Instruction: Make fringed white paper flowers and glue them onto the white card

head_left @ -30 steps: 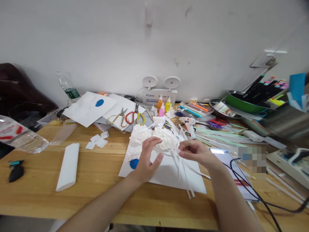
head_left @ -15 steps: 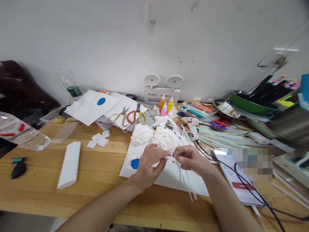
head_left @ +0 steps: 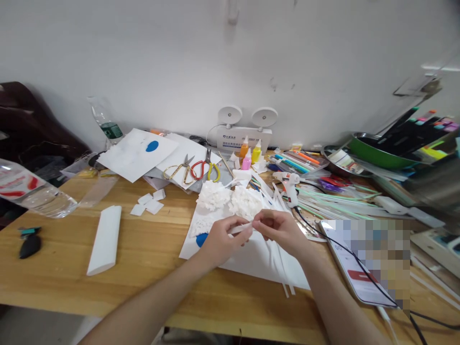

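Note:
Between my two hands is a small white strip (head_left: 240, 229), which looks like paper. My left hand (head_left: 226, 239) is closed on its left part, with thumb and fingers pinching. My right hand (head_left: 278, 230) pinches the strip's right end. Both hands are above a white sheet (head_left: 247, 263) with a blue spot (head_left: 201, 239). Just behind them sit fluffy white clumps (head_left: 246, 201), and another white clump (head_left: 213, 195) lies to the left. Long narrow white strips (head_left: 282, 270) hang or lie below my right hand; where their upper ends go is hidden.
A hot glue gun (head_left: 289, 187) with a black cable stands right of the sheet. Scissors (head_left: 181, 170), pliers (head_left: 207, 165) and small paint bottles (head_left: 247, 160) are behind. At left are paper squares (head_left: 154, 206), a folded white paper (head_left: 105, 239) and a water bottle (head_left: 36, 189). A phone (head_left: 355, 268) lies right.
My fingers have shifted on the white strip, which now lies more level between the hands. The right hand's fingers have moved slightly left and up. The whole view has shifted a little.

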`<state>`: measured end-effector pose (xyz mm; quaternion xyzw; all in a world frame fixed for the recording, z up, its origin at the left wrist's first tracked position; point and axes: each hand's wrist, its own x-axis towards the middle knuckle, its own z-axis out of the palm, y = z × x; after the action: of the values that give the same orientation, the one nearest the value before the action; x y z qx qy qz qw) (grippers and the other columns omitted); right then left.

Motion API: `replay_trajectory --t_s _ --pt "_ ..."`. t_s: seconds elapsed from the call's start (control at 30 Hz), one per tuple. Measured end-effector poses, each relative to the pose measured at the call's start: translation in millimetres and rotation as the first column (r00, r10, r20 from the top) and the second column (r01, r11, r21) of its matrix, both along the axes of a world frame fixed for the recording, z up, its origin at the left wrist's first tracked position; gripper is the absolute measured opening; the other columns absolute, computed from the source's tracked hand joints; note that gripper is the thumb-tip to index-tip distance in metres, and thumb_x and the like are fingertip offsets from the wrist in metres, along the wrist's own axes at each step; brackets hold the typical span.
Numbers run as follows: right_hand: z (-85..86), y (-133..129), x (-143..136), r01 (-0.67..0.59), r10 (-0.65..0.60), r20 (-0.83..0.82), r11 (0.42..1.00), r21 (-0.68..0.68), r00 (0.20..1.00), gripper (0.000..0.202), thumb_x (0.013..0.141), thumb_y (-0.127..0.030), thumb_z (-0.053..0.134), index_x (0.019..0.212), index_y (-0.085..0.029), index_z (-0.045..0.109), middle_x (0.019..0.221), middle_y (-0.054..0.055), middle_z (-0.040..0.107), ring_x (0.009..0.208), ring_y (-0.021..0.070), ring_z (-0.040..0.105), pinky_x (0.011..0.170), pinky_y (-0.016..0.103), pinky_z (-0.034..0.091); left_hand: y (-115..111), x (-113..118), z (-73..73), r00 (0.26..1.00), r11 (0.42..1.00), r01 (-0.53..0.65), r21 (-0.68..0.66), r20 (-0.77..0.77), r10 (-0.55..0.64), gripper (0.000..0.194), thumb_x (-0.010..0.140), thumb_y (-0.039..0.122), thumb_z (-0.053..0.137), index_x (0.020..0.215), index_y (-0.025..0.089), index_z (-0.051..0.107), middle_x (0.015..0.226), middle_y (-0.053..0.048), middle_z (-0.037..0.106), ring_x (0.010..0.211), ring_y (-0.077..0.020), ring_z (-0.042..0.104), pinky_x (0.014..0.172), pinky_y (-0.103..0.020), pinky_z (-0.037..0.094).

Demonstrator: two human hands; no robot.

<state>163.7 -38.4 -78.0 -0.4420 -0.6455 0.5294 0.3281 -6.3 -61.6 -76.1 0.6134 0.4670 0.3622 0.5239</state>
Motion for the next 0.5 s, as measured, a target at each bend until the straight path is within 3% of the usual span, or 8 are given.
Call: replay_trajectory --t_s 0.27,0.5 --pt "5.2 1.0 8.2 0.038 -0.035 0.078 0.999 -0.035 0.996 0.027 0.072 -0.042 0.059 0.075 -0.016 0.059 0.052 -0.003 0.048 0.045 0.0081 0.042 0.041 0.021 0.031 2.1 -1.9 -0.9 0.990 0.987 -0.081 0.141 -0.100 0.096 0.020 0.078 0.029 0.048 0.064 0.017 0.056 0.055 0.002 0.053 0.057 -0.0110 0.049 0.061 -0.022 0.039" --pt "2.4 -0.8 2.3 -0.012 0.014 0.034 0.999 -0.043 0.999 0.025 0.073 -0.040 0.059 0.070 -0.016 0.058 0.057 -0.001 0.051 0.048 0.0082 0.043 0.044 0.021 0.034 1.5 1.3 -0.8 0.987 0.980 -0.091 0.178 -0.118 0.113 0.017 0.076 0.031 0.052 0.071 0.017 0.060 0.064 0.000 0.060 0.060 -0.0122 0.054 0.061 -0.022 0.041"
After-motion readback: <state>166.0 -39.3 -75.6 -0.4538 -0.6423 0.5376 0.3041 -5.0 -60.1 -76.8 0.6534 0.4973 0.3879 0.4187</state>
